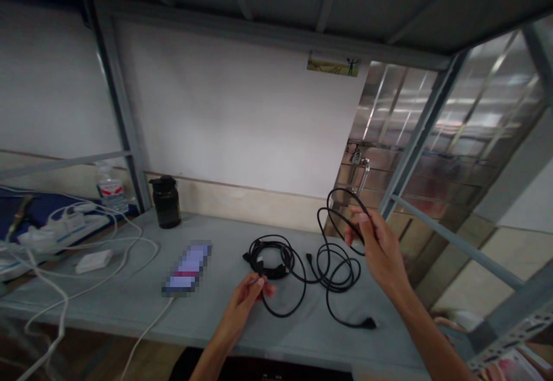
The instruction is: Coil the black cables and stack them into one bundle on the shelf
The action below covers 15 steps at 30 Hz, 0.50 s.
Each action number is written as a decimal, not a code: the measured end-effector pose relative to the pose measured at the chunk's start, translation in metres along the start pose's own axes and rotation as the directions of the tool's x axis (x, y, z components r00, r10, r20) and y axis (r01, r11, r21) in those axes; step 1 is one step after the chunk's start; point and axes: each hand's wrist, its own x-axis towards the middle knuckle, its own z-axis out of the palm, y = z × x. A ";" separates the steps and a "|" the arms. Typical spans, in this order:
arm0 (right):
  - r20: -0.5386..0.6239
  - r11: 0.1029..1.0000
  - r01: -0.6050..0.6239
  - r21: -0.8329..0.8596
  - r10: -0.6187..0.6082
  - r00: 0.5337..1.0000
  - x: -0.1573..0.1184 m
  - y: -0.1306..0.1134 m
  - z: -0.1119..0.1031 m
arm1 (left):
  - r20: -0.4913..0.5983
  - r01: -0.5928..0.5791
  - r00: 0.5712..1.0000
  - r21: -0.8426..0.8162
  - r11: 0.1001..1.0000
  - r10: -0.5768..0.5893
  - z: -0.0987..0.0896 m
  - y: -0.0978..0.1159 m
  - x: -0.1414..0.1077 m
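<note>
My left hand [250, 294] is closed in a pinch on one end of a black cable [283, 315], low over the grey tabletop. Raised at the right, my right hand [375, 237] grips loops of black cable between thumb and fingers. The slack between the two hands curves over the table. A neatly wound coil of black cable [270, 274] lies just beyond my left hand. Below my right hand, looser loops [341, 289] rest on the table, and a cable plug [367, 324] lies near the front edge. Where the strands cross, I cannot tell which belongs to which cable.
A phone [188, 268] with a white cord lies left of my hands. Behind it stands a dark bottle [166, 202]. White cords, a white adapter [94, 261] and a power strip [73, 234] crowd the left. Metal frame posts [425, 130] and a low overhead panel surround the table.
</note>
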 end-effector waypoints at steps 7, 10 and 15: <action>-0.269 0.998 0.062 -0.031 -0.068 0.961 0.034 0.024 -0.049 | -0.168 0.022 0.982 -0.365 0.931 -0.089 -0.013 -0.006 0.009; -0.462 0.978 0.167 0.127 -0.091 0.882 0.046 0.021 -0.079 | -0.254 -0.013 0.957 -0.525 0.851 -0.142 -0.023 -0.003 0.012; -0.661 0.930 0.337 0.147 -0.161 0.732 0.057 0.001 -0.130 | -0.275 -0.029 0.922 -0.749 0.661 -0.272 -0.035 0.002 0.016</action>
